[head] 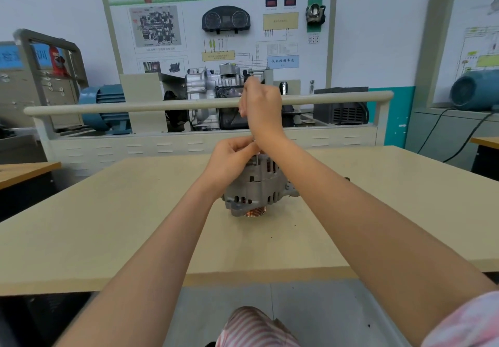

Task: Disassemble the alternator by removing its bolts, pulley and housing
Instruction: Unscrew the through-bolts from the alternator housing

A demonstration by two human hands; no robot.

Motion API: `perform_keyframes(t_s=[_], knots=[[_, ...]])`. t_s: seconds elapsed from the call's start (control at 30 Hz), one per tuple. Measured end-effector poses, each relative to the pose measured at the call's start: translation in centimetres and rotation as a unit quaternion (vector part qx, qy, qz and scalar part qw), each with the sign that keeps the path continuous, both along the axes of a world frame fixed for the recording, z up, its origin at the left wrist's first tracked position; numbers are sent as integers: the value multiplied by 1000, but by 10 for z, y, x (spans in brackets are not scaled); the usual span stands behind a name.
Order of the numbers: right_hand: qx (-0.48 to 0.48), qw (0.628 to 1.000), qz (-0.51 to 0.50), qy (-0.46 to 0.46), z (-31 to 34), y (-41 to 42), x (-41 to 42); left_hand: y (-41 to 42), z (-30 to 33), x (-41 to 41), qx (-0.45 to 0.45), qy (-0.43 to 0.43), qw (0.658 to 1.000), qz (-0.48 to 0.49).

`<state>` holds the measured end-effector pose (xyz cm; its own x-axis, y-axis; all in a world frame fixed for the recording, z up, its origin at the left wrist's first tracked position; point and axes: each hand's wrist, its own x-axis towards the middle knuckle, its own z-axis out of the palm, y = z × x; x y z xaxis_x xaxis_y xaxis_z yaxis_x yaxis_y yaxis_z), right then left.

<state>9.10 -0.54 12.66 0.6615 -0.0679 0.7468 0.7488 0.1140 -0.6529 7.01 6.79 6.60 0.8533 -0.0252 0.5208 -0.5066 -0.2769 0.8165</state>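
Observation:
A grey aluminium alternator point(256, 188) stands on the beige table point(135, 225) with its copper-coloured pulley point(254, 212) facing down. A thin metal tool shaft point(257, 158) rises upright from the alternator's top. My left hand point(232, 157) pinches this shaft just above the housing. My right hand point(260, 106) is raised higher, with its fingers curled round the tool's upper end, which the fist hides. My right forearm crosses in front of the alternator's right side.
A small dark part point(347, 178) lies on the table to the right of the alternator. Beyond the table's far edge stands a training bench with a cream rail point(108, 107) and a gearbox point(210, 82). A second desk point(24, 170) sits at the left.

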Motion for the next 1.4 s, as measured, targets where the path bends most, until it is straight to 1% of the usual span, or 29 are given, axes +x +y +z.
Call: perform_keyframes(t_s=[0.03,0.07,0.1,0.13,0.17,0.2,0.23,0.3,0.33,0.37,0.4,0.43,0.47,0.5,0.57,0.6,0.63,0.67,0.7,0.73,0.77,0.8,0.83,0.87,0.9,1.07,1.33,1.4], knots=[[-52,995,-73,-48,-6,0,-1,1,0,1,5,1,1000,12],[-135,969,-180,-100,-12,0,0,1,0,2,8,6,1000,28],[-216,919,-302,-130,-18,-1,0,2,0,3,8,14,999,46],[-282,861,-400,-135,-22,0,-1,2,0,4,8,21,998,63],[-324,818,-459,-127,-23,1,-2,2,0,5,8,26,997,74],[-342,801,-478,-118,-22,2,-3,2,0,5,7,28,997,78],[-336,808,-470,-115,-20,3,-4,2,0,5,6,27,997,77],[-284,864,-397,-122,-14,3,-5,0,0,4,7,15,998,66],[-249,901,-334,-118,-11,3,-5,0,0,3,7,10,998,57],[-204,941,-250,-99,-7,0,-4,0,0,3,9,6,999,45],[-149,974,-157,-63,-4,-3,-3,0,0,2,12,5,999,29],[-90,994,-66,-18,0,-6,-3,0,0,2,15,5,1000,11],[-37,999,15,27,3,-8,-2,0,0,1,20,7,1000,-4],[9,995,76,66,7,-11,-1,1,0,1,25,10,1000,-10],[71,982,139,111,10,-14,0,1,1,1,28,13,999,-9],[78,981,138,114,9,-14,1,2,1,1,23,12,1000,-8],[66,986,115,103,7,-12,0,2,0,1,17,10,1000,-8],[33,995,63,74,3,-9,-1,1,0,0,13,6,1000,-5],[-21,999,-22,24,-3,-6,-1,1,-1,0,12,1,1000,4],[-95,986,-134,-37,-10,-2,-1,1,-2,1,13,-1,1000,20],[-162,949,-257,-86,-16,2,-1,1,-3,2,14,1,999,42],[-206,900,-369,-107,-20,6,0,1,-2,2,17,6,998,63],[-231,862,-437,-110,-24,8,-1,1,-2,3,21,12,997,77],[-239,845,-466,-113,-26,9,-1,0,-2,3,23,17,996,83],[-241,841,-469,-117,-27,10,-1,0,-1,2,25,18,996,87],[-199,864,-440,-144,-25,8,-2,-4,-3,0,26,15,994,107],[-172,867,-439,-159,-29,7,-5,-3,-2,1,30,5,994,105],[-162,878,-421,-159,-29,9,-6,-3,-3,2,28,0,994,104]])
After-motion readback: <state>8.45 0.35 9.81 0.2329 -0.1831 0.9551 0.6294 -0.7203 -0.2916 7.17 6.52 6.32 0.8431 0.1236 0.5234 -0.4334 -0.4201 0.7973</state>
